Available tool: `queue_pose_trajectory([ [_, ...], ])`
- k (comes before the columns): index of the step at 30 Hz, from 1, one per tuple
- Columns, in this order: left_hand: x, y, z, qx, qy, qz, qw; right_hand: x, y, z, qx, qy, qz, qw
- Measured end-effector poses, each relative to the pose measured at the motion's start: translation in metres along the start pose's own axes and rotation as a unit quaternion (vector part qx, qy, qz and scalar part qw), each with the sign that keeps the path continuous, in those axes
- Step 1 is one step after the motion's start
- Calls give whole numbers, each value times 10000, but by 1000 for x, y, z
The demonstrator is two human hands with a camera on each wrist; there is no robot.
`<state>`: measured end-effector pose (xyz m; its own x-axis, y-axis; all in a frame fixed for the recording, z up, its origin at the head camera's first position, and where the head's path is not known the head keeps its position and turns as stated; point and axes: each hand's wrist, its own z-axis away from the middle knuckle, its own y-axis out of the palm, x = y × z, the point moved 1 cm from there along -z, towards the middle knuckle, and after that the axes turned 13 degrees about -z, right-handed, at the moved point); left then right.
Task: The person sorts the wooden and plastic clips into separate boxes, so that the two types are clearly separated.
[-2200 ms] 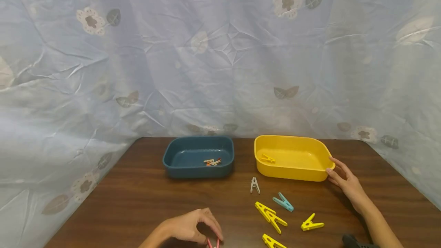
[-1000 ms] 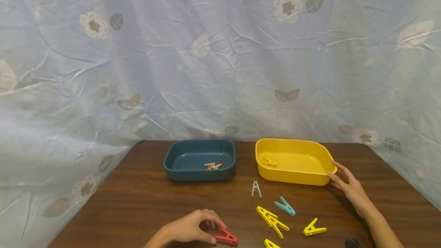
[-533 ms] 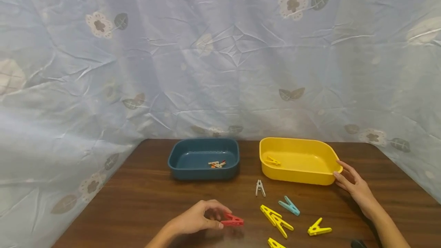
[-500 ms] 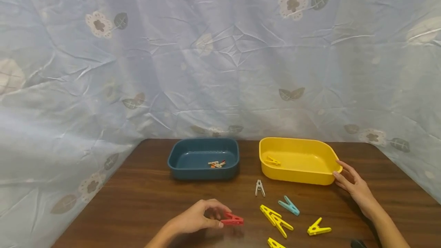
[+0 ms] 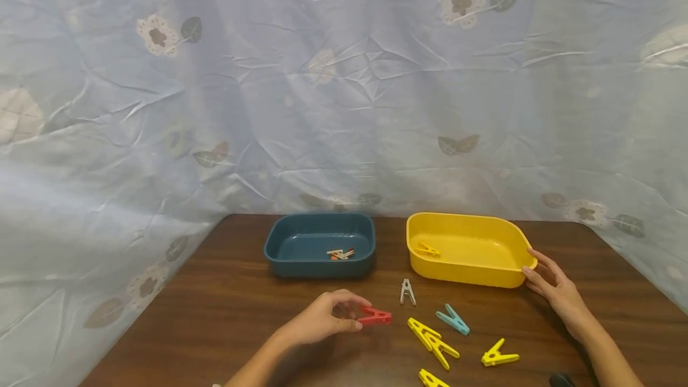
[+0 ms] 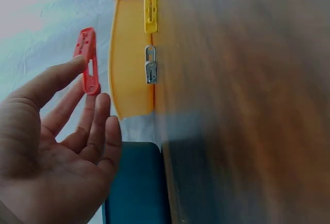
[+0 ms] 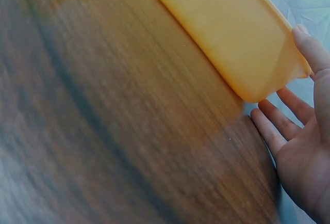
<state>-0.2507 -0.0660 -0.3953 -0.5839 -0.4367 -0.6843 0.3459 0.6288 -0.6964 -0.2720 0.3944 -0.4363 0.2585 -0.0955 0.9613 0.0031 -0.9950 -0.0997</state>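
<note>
My left hand [image 5: 328, 318] pinches a red clothespin [image 5: 375, 316] between thumb and fingers, raised over the table in front of the blue tray [image 5: 319, 269]. In the left wrist view the red clothespin [image 6: 87, 61] sits at the fingertips, its other end free. My right hand [image 5: 559, 291] holds the right corner of the yellow tray [image 5: 467, 274]; in the right wrist view the thumb lies at the rim and other fingers reach round the corner. One yellow clothespin [image 5: 427, 249] lies in the yellow tray. Small wooden clothespins [image 5: 340, 254] lie in the blue one.
On the brown table [image 5: 215, 315] lie a grey clothespin [image 5: 407, 292], a light-blue clothespin [image 5: 453, 319] and several yellow clothespins [image 5: 500, 354], two of them overlapping. A black object [image 5: 561, 380] shows at the lower right edge. A patterned curtain [image 5: 344, 106] hangs behind.
My left hand has brought the red clothespin from the near table edge up, forward and rightward. My right hand stays at the yellow tray's corner. The head view has shifted slightly.
</note>
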Motion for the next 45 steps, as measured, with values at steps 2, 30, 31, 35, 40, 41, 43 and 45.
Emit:
queue_pose_trajectory([
  [2,-1,0,-5,-88,-15,-55,9999,0,1,-1,-4,-48,-7,10000],
  [30,-14,10,-79,-366,-267,155,9989,-2,1,3,-57,153,-4,9999],
  [31,-15,10,-81,-367,-278,170,9988,-2,1,3,-59,171,-10,9998],
  [35,-17,10,-88,-362,-365,279,9983,-3,1,3,-55,184,18,9998],
  [40,-19,10,-98,-455,-393,292,9978,-1,2,2,-69,112,73,9999],
  [41,-20,10,-101,-475,-381,289,9977,-1,2,2,-80,91,75,9999],
  [43,-21,9,-105,-555,-375,241,9975,1,2,2,-96,13,98,9999],
  [45,-22,9,-110,-615,-331,140,9975,2,3,2,-102,-59,111,9999],
])
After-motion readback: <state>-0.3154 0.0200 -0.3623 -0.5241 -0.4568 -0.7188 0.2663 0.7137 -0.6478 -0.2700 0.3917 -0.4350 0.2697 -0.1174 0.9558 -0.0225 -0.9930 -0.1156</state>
